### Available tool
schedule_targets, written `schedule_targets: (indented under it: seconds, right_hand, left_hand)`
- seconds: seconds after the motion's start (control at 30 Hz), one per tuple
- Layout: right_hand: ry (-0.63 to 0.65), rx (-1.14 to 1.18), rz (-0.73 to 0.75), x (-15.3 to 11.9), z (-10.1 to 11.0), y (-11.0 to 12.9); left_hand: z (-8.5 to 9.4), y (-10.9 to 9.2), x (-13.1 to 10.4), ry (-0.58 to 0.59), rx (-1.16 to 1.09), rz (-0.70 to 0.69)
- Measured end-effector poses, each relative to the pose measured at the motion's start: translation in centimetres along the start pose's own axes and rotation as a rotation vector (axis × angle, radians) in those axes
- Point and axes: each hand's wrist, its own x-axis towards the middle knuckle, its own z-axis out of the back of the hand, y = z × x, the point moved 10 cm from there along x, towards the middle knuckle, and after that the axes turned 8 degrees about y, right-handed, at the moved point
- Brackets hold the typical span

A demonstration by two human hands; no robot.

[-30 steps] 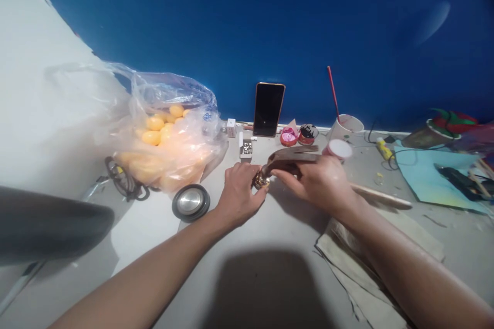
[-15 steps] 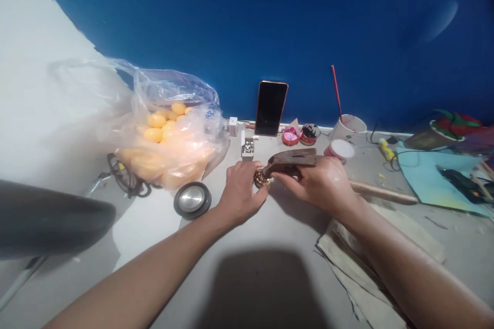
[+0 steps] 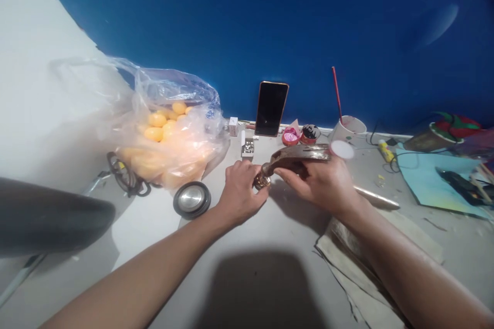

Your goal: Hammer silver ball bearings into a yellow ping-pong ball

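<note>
My left hand (image 3: 243, 190) is closed round a small, shiny gold-brown object (image 3: 262, 180) at the middle of the table, its thumb and fingers on either side. In my right hand (image 3: 324, 179) is a claw hammer (image 3: 297, 154), gripped near its head. The hammer's face is at the top of the small object; whether they touch I cannot tell. The wooden handle runs out to the right behind my wrist. Just beyond my left hand stands a small open white box (image 3: 247, 149) with shiny pieces. A round black-rimmed metal lid (image 3: 192, 200) lies left of that hand.
At the left sits a clear plastic bag (image 3: 181, 149) with yellow-orange fruit. A phone (image 3: 272, 108) leans on the blue wall. Two small red cups, paper cups (image 3: 353, 127), a cloth (image 3: 347, 252) and a light-blue sheet (image 3: 424, 169) are to the right.
The hammer has turned a little in my right hand, its claw now further right and its handle shifted. My left hand stays about where it was.
</note>
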Motion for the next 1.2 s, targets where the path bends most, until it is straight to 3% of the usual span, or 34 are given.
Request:
schedule_targets:
  seconds: [0.13,0.37,0.53,0.7,0.87,1.03,1.2]
  right_hand:
    - [0.058,-0.032,0.048,0.1,-0.5,0.6]
    - [-0.013,0.014,0.006,0.1,0.7,-0.3]
    - [0.067,-0.045,0.055,0.2,-0.6,0.6]
    - [-0.021,-0.016,0.011,0.0,0.2,0.2]
    - [0.083,-0.062,0.000,0.2,-0.8,0.2]
    - [0.067,-0.085,-0.018,0.3,-0.4,0.2]
    - [0.144,-0.065,-0.029,0.4,-0.8,-0.1]
  left_hand:
    - [0.0,0.1,0.0,0.015,-0.017,0.010]
    - [-0.6,0.0,0.1,0.061,0.004,-0.009]
    - [-0.1,0.8,0.0,-0.019,-0.058,0.007]
    - [0.0,1.2,0.1,-0.009,-0.222,0.020]
    - [0.0,0.9,0.1,-0.018,-0.248,-0.036]
    - [-0.1,0.1,0.0,-0.021,-0.254,-0.136]
    - [-0.3,0.1,-0.1,0.002,-0.255,-0.117]
